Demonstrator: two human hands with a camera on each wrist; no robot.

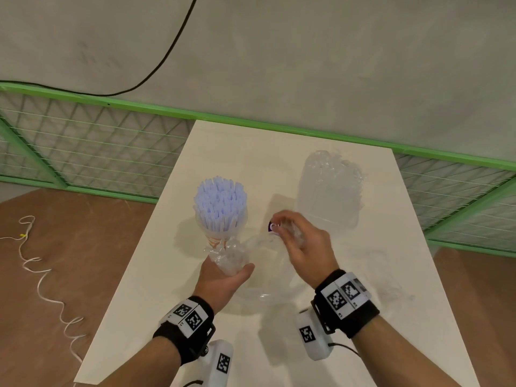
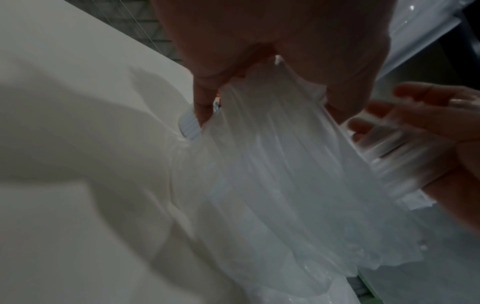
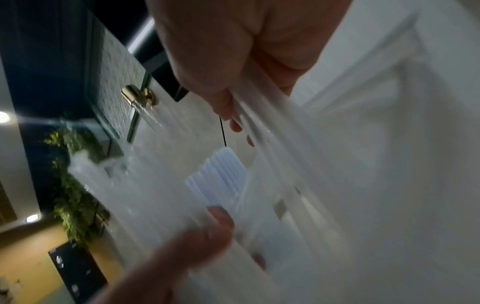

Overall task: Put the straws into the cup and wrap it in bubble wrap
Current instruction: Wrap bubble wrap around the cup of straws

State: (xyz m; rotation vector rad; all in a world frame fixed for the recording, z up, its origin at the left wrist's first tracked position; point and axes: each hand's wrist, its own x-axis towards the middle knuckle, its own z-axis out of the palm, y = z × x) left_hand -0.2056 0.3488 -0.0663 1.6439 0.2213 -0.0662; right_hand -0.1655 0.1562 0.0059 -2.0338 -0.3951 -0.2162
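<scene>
While both wrist views blur, head view shows left hand (image 1: pixel 223 275) and right hand (image 1: pixel 301 247) gripping bubble wrap (image 1: pixel 251 255), straws (image 1: pixel 220 202) in cup (image 1: pixel 215 238).

Both hands, left hand (image 1: pixel 223 277) and right hand (image 1: pixel 303 244), hold bubble wrap (image 1: pixel 259 263) beside the straw-filled cup (image 1: pixel 220 219).

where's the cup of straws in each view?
Head: cup left of centre on the table, above the left hand.
Left wrist: only a ribbed white sliver beside a finger, likely the straws.
Right wrist: straws at centre, blurred, behind bubble wrap.
Shared landmark: the bubble wrap.
</scene>
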